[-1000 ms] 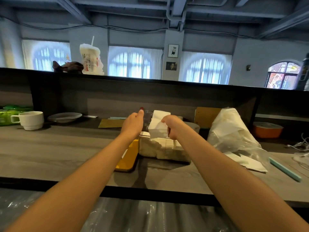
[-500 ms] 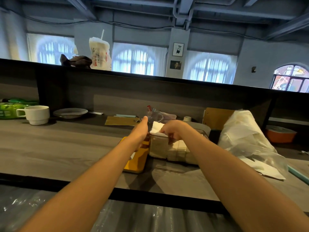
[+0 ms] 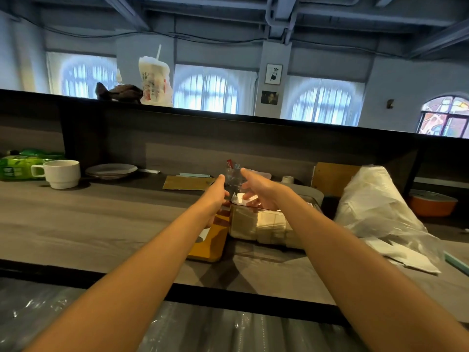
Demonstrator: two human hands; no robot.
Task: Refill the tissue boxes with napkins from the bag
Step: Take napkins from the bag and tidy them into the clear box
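A clear tissue box (image 3: 256, 226) packed with pale napkins stands on the grey counter in front of me. White napkins (image 3: 239, 199) show at its open top. My right hand (image 3: 261, 191) hovers over that top with fingers spread and relaxed, fingertips by the napkins. My left hand (image 3: 215, 194) rests at the box's left edge, thumb up. A clear plastic bag of napkins (image 3: 375, 207) slumps to the right of the box. A yellow lid (image 3: 210, 240) lies flat at the box's left, partly under my left wrist.
A white cup (image 3: 61, 172), a plate (image 3: 111, 170) and a green packet (image 3: 17, 165) sit at the left. A small clear container with sachets (image 3: 233, 174) stands behind the box. An orange bowl (image 3: 431, 203) is far right. A raised dark ledge (image 3: 228, 118) walls the counter's back.
My right hand pushed the held napkin stack down into the box, then let go and spread its fingers. My left hand stayed beside the box. The view shifted slightly.
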